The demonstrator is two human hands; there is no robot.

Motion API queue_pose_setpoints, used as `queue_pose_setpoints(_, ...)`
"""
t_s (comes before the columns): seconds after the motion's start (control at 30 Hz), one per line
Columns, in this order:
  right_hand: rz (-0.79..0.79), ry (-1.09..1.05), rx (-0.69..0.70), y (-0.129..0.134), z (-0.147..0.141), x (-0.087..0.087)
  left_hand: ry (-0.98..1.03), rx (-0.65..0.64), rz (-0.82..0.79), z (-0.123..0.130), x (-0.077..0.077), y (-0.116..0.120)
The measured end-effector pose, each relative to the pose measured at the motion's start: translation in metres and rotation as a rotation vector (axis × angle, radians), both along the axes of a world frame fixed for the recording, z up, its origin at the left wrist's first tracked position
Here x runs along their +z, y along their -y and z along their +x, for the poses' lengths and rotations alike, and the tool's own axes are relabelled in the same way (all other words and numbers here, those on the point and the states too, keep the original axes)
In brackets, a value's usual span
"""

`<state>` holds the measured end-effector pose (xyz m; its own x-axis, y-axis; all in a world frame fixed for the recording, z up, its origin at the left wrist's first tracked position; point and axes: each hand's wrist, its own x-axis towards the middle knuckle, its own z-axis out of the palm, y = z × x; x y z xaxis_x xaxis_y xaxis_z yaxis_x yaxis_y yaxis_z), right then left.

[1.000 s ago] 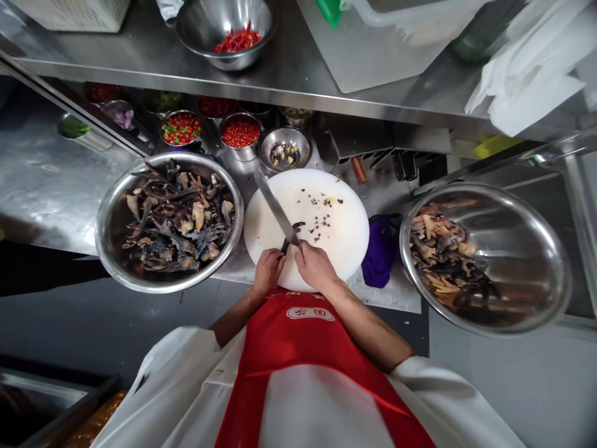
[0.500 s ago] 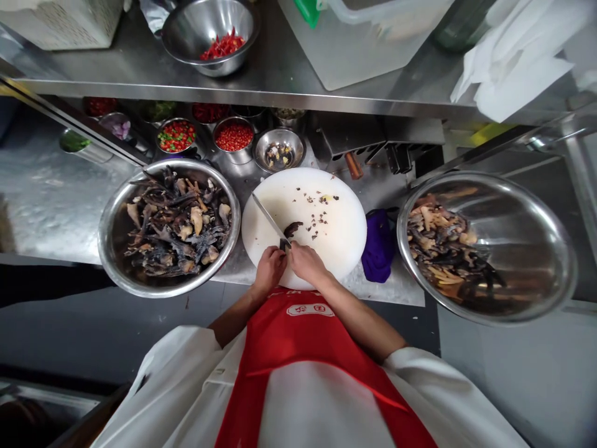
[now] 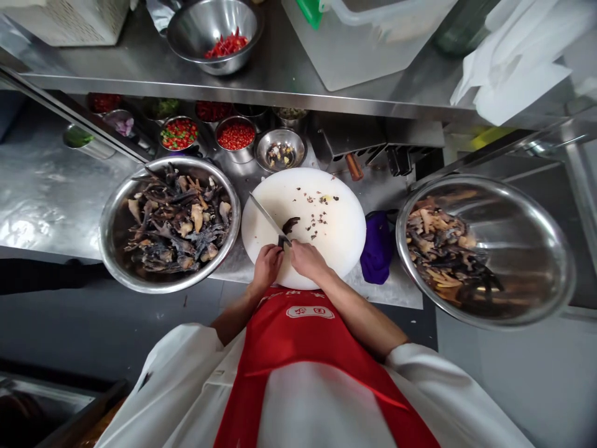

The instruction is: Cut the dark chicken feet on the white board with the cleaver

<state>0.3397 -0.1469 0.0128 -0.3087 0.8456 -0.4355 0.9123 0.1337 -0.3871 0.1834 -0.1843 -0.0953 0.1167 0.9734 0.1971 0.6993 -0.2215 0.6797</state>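
My right hand [image 3: 308, 258] is closed around the handle end of a knife [image 3: 265, 213], whose blade slants up and left over the round white cutting board [image 3: 259, 239]. My left hand [image 3: 268, 264] is closed beside it, on the end of a dark chicken foot [image 3: 291, 224]. The blade crosses that foot, and its toes lie on the board just right of the blade. Small dark bits [image 3: 318, 218] are scattered on the right half of the board. My fingers hide most of the knife handle.
A steel basin of dark chicken feet [image 3: 181, 227] stands left; another steel basin [image 3: 522, 249], partly filled, stands right. A purple cloth [image 3: 377, 247] lies beside the board. Behind are a small steel bowl [image 3: 280, 149], chopped-chilli containers [image 3: 236, 135] and a knife rack [image 3: 368, 140], under a steel shelf [image 3: 280, 93].
The knife and both hands have shifted very slightly, and the foot's toes look more spread beside the blade. The camera view has tilted a little. Both hands keep their hold.
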Motion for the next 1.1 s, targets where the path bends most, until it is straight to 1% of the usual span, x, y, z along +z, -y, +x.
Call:
queue_pose_setpoints(0.07, -0.040, 0.030, 0.024, -0.002, -0.005, -0.009, -0.004, 0.001, -0.015, 0.000, 0.001, -0.001)
queue_pose_setpoints(0.13, -0.031, 0.023, 0.025, -0.003, -0.004, -0.012, -0.014, 0.003, -0.035, 0.000, 0.002, -0.002)
queue_pose_setpoints(0.2, -0.028, 0.015, 0.019, 0.002, 0.003, -0.012, -0.033, -0.008, -0.059, 0.001, 0.004, -0.003)
queue_pose_setpoints(0.3, -0.069, 0.013, -0.002, 0.019, 0.021, -0.010, -0.058, -0.022, -0.079, 0.005, 0.005, -0.002)
queue_pose_setpoints(0.37, -0.119, 0.016, -0.012, 0.030, 0.030, -0.009, -0.063, -0.006, -0.079, 0.009, 0.004, -0.001)
queue_pose_setpoints(0.43, -0.139, 0.018, -0.018, 0.034, 0.029, -0.009, -0.058, 0.029, -0.075, 0.012, 0.003, -0.001)
queue_pose_setpoints(0.53, -0.088, 0.004, -0.025, 0.022, 0.011, -0.011, -0.039, 0.061, -0.074, 0.014, 0.001, -0.001)
queue_pose_setpoints(0.63, -0.066, -0.030, -0.041, 0.001, -0.006, -0.015, -0.036, 0.032, -0.076, 0.012, 0.002, -0.002)
queue_pose_setpoints(0.7, -0.066, -0.047, -0.060, -0.005, -0.006, -0.018, -0.045, 0.011, -0.061, 0.012, 0.002, -0.002)
queue_pose_setpoints(0.77, -0.067, -0.048, -0.085, -0.003, 0.001, -0.020, -0.053, 0.024, -0.043, 0.013, 0.000, -0.001)
queue_pose_setpoints(0.87, -0.055, -0.049, -0.106, 0.002, 0.013, -0.015, -0.037, 0.070, -0.016, 0.016, -0.001, 0.001)
queue_pose_setpoints(0.93, 0.025, -0.080, -0.099, 0.003, 0.018, -0.005, -0.005, 0.081, 0.001, 0.017, 0.000, 0.004)
queue_pose_setpoints(1.03, 0.197, -0.149, -0.093, 0.001, 0.015, 0.011, 0.048, 0.098, 0.032, 0.016, 0.003, 0.007)
queue_pose_setpoints(1.07, 0.224, -0.156, -0.092, 0.001, 0.013, 0.013, 0.057, 0.105, 0.041, 0.016, 0.004, 0.008)
queue_pose_setpoints(1.1, 0.217, -0.145, -0.087, 0.002, 0.010, 0.013, 0.060, 0.108, 0.048, 0.015, 0.005, 0.008)
